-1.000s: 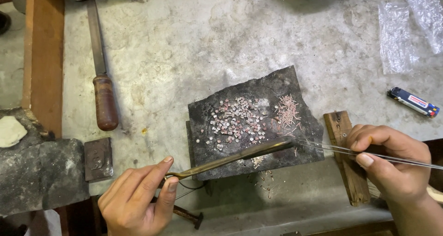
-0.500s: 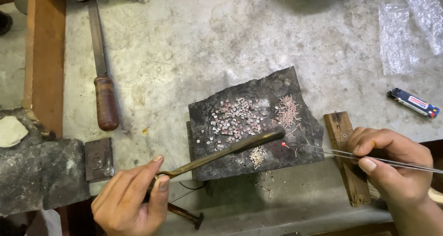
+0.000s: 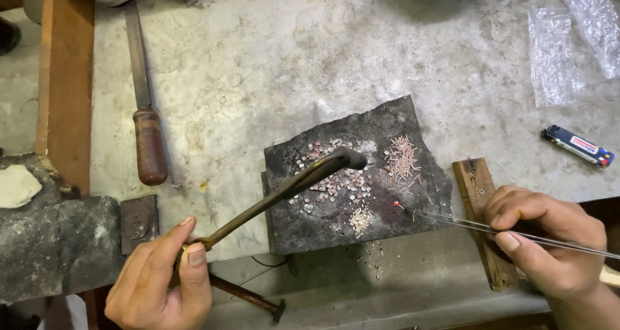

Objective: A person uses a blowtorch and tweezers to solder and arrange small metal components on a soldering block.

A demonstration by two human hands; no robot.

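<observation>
At the far left edge sits a rough grey stone block (image 3: 39, 239), with a wooden plank (image 3: 64, 78) running up the frame above it. Just right of these, a file with a brown wooden handle (image 3: 148, 143) lies on the grey desk (image 3: 258, 59), and a small dark metal plate (image 3: 139, 223) rests below it. At the lower left the left hand (image 3: 161, 281) is closed around the end of a curved metal blowpipe (image 3: 284, 188), whose bent tip hangs over the dark slab (image 3: 310, 220) in the middle of the frame. On that slab lie small pink discs (image 3: 329, 181), a little heap of pale grains (image 3: 360, 219) and a bundle of thin pink wire bits (image 3: 402, 159). At the lower right the right hand (image 3: 542, 246) pinches long thin tweezers (image 3: 465, 223), their tip holding a tiny red piece at the slab's right side. The hand rests over a wooden strip (image 3: 478, 207). Further right lie a blue lighter (image 3: 577, 146) and clear plastic bags (image 3: 568, 46).
</observation>
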